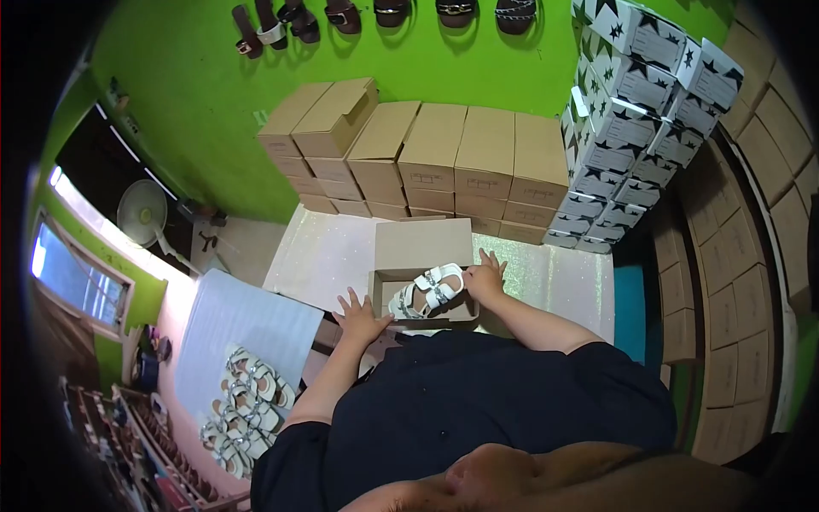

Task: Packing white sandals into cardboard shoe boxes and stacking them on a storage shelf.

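Note:
An open brown cardboard shoebox [373, 299] sits before me on the table, its lid [424, 243] raised at the far side. Inside, tilted across the box, is a white strappy sandal [438, 288] with silvery buckles; whether a second one lies with it I cannot tell. My left hand [360, 322] is at the box's near left corner, fingers spread and holding nothing. At the right wall, my right hand [486, 280] has its fingers stretched outward and its thumb side close to the sandal's end.
Brown shoeboxes [485, 158] line the table's far edge, with star-patterned white boxes [627, 128] stacked high at the right. White sandals [247, 410] lie in a pile on a pale-covered surface [247, 324] to my left. Display sandals [344, 17] hang on the green wall.

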The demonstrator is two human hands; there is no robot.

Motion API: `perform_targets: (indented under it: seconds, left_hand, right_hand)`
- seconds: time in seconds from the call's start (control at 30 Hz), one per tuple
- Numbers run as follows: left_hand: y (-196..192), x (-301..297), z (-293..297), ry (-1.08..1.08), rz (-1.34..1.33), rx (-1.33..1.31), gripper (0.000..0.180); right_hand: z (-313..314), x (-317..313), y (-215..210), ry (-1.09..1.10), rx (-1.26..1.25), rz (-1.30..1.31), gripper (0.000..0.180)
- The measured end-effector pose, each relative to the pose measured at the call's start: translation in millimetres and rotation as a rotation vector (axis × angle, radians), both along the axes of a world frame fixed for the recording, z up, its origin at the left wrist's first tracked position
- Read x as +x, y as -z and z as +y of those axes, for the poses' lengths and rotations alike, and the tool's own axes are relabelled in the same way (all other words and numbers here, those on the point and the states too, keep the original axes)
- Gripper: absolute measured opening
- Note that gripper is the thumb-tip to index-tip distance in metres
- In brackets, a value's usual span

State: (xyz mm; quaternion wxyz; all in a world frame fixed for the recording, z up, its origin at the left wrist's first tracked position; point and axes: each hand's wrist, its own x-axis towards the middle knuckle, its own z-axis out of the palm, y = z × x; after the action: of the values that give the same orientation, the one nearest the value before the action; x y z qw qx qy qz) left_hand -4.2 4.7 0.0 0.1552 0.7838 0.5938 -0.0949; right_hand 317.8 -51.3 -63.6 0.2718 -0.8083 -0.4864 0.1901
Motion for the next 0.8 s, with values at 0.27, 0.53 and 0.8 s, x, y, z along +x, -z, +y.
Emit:
perform_targets:
  seconds: [0.27,0.53,0.8]
  left_hand:
    - [4.5,11.3,31.6,0.088,0.006,-0.071,0.087]
    - [-7.0,20.6,40.8,0.238,-0.196,0.260,0.073]
    - [26.5,49.0,49.5,0.923,-0.260,0.093,0.039]
  right_hand:
    - [-9.2,-13.9,-34.2,-0.112,-0.384,-0.173,0.023]
    - [-8.8,-42.4,-37.5,-0.363,-0.144,-0.560,0.044]
    - [-2.3,-65.7,-28.0,-0.711,-0.099,-0.491,0.023]
